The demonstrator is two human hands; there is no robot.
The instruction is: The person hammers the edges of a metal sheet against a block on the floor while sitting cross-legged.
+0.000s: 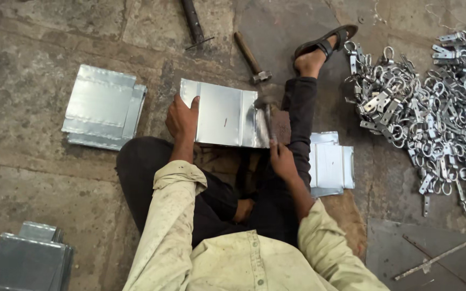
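Note:
I sit on the floor with a shiny folded metal sheet (225,113) in front of my legs. My left hand (182,119) grips the sheet's left edge and holds it flat. My right hand (280,157) holds a hammer whose rusty square head (280,125) rests on the sheet's right fold; the grip itself is partly hidden behind my knee. My right leg stretches forward, its foot in a sandal (323,46).
A stack of folded sheets (103,106) lies to the left, another stack (330,164) under my right leg, more (25,258) at the bottom left. A second hammer (250,56) and a rod (192,21) lie ahead. A pile of metal hasps and rings (432,113) fills the right.

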